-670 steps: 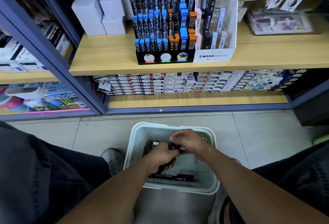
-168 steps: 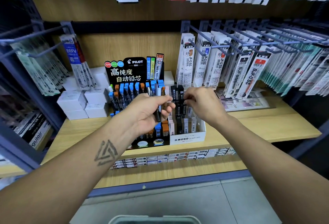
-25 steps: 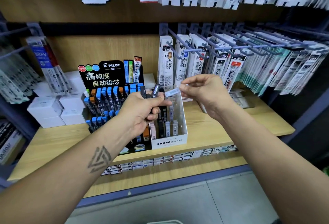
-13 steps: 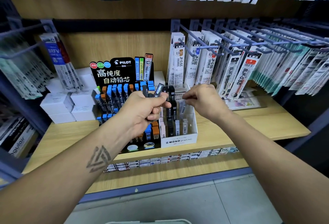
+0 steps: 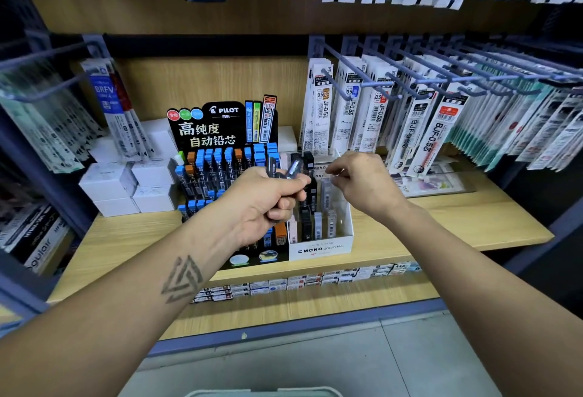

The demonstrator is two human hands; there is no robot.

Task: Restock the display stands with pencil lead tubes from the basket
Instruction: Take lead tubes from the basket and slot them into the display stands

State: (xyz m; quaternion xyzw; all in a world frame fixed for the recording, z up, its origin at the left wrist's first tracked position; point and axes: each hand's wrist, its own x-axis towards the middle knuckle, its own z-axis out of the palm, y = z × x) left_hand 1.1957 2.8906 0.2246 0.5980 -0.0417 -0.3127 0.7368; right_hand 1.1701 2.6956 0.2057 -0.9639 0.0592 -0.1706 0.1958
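Shelf (image 5: 441,223): I log the Pilot stand (image 5: 220,176) at 11 o'clock, Mono stand (image 5: 320,250) touching its right side, boxes (image 5: 126,185) at 9, basket (image 5: 262,393) at 6.

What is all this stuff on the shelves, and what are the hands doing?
Pilot stand: one, black, on the wooden shelf, rows of blue- and orange-capped lead tubes.
Mono stand: one, white, right of the Pilot stand, touching it; black and pale tubes inside.
White boxes: several, stacked left of the stands.
Refill packs: many, white, hanging on hooks at right.
Basket: pale rim only, bottom edge.
Left hand: grips a bunch of dark tubes.
Right hand: over the Mono stand, fingers curled; contents unclear.
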